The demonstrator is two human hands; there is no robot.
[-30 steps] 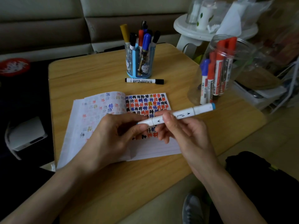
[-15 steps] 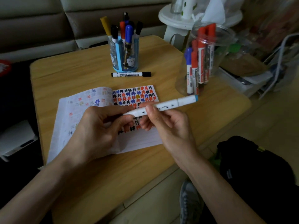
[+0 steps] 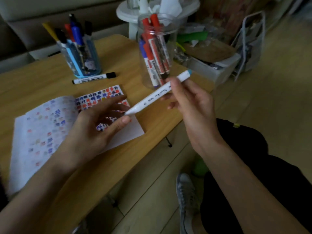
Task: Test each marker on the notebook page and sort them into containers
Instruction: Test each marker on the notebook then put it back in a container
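right hand grip pinching white marker near its upper, blue-tipped end, tilted in the air in front of clear jar of red and blue markers. left hand grip spread over open notebook, fingertips just beside the marker's lower end. black-capped marker lies on surface beside blue holder.

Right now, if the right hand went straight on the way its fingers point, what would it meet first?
Probably the clear jar just beyond the right hand, which holds the white marker. Depth is unclear, so the gap cannot be judged.
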